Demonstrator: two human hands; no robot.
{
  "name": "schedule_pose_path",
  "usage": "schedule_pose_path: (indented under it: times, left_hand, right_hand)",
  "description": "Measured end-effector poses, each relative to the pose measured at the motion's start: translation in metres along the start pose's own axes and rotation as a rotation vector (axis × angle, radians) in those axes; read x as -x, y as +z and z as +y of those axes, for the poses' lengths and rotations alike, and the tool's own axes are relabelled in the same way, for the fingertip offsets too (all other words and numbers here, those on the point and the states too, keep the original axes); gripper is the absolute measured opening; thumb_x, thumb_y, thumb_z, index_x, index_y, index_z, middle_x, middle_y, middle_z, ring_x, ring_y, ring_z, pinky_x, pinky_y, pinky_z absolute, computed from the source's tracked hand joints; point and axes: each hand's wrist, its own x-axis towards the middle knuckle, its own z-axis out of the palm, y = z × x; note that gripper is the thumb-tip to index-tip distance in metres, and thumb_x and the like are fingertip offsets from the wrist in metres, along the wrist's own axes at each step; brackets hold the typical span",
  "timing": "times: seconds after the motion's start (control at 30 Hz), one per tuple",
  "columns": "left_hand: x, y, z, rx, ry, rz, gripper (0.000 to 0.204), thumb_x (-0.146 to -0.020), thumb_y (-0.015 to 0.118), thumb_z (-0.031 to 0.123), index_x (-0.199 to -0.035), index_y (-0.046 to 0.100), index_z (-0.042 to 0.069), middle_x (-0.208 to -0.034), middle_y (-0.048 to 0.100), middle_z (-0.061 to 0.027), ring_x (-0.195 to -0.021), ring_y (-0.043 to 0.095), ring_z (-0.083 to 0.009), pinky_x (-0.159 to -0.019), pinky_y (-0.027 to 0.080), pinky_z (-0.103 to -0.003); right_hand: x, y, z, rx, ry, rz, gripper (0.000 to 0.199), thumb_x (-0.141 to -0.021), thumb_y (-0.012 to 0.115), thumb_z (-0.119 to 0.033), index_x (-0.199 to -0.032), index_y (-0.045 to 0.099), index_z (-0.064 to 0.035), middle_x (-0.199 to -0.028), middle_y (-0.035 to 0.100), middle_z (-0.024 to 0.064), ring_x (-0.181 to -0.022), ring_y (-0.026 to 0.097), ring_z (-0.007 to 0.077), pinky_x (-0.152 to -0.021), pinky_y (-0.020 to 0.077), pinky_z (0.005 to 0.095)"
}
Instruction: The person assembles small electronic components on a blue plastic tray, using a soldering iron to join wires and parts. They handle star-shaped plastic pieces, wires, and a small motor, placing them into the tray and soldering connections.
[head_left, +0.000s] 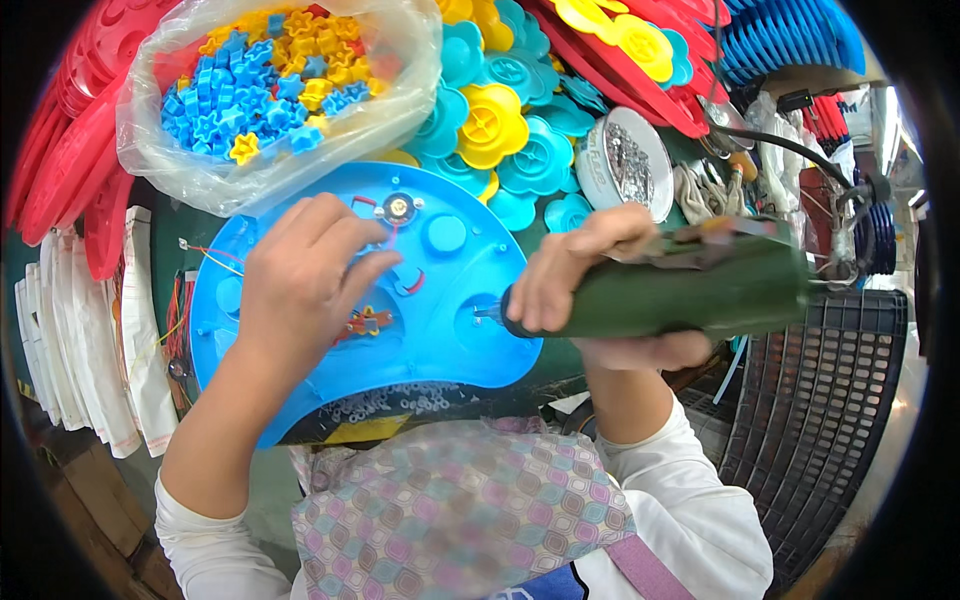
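A blue rounded plastic shell (440,345) lies in front of me, hollow side up, with screw posts and wiring inside. My left hand (310,265) is over its left half, fingers bent, thumb and forefinger a little apart. Beside those fingertips sits a small round metal part (398,209), with a pinkish wire running near it. Gripped in my right hand (575,265) is a dark green power screwdriver (690,290), tilted almost level and somewhat blurred. Its tip is at a post in the shell's right end. Orange-brown wires (367,322) lie bundled below my left hand.
A clear plastic bag (410,100) holds blue and yellow star-shaped pieces. Yellow and teal flower discs (495,125) are heaped behind the shell. A white tub (600,165) contains screws. Red plastic parts (80,150) are stacked left, white strips (90,340) below them. A black crate (820,410) stands right.
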Motion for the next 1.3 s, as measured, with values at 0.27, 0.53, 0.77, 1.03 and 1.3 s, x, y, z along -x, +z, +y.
schedule_pose_path:
  times: [0.27,0.53,0.77,1.03,1.3]
  left_hand:
    - [0.038,0.038,0.082,0.240,0.120,-0.209,0.023,-0.074,0.084,0.011,-0.089,0.068,0.006,-0.085,0.063,-0.0081,-0.079,0.065,-0.0273,-0.066,0.053,-0.040]
    - [0.001,0.137,0.129,-0.001,0.223,-0.178,0.013,-0.082,0.071,0.014,-0.087,0.061,0.006,-0.083,0.054,-0.0085,-0.084,0.061,-0.0257,-0.067,0.050,-0.039]
    - [0.016,0.045,0.079,0.023,0.123,0.000,0.031,-0.075,0.068,-0.002,-0.105,0.066,0.005,-0.099,0.065,-0.0125,-0.094,0.065,-0.0327,-0.080,0.054,-0.043]
    - [0.064,-0.045,-0.032,-0.435,-0.003,-0.101,0.040,-0.072,0.067,-0.009,-0.109,0.061,0.001,-0.119,0.060,-0.0151,-0.118,0.055,-0.0360,-0.105,0.043,-0.046]
    - [0.069,-0.069,-0.015,-0.541,-0.123,-0.188,0.012,-0.082,0.064,0.003,-0.094,0.064,0.003,-0.096,0.061,-0.0119,-0.101,0.059,-0.0324,-0.089,0.049,-0.043]
  right_hand:
    - [0.018,-0.010,-0.018,0.043,-0.220,0.160,0.101,-0.083,0.055,-0.088,-0.129,0.048,0.0011,-0.074,0.059,0.0084,-0.067,0.062,0.0222,-0.063,0.0559,0.0390]
    - [0.054,-0.071,-0.075,0.510,-0.060,0.524,0.093,-0.089,0.051,-0.082,-0.126,0.051,0.0031,-0.073,0.059,0.0100,-0.065,0.061,0.0219,-0.067,0.0558,0.0393]
    - [0.057,-0.091,-0.036,0.373,-0.016,0.667,0.068,-0.103,0.051,-0.059,-0.133,0.049,0.0022,-0.086,0.065,0.0104,-0.079,0.065,0.0218,-0.072,0.0560,0.0388]
    - [0.010,-0.009,-0.015,1.526,-0.695,0.424,0.058,-0.082,0.081,-0.006,-0.133,0.054,0.0000,-0.119,0.064,0.0142,-0.100,0.064,0.0280,-0.091,0.0508,0.0402]
    - [-0.038,0.095,0.078,1.276,0.327,-0.477,0.023,-0.088,0.077,-0.020,-0.101,0.065,-0.0070,-0.086,0.073,0.0106,-0.081,0.070,0.0300,-0.076,0.0512,0.0440]
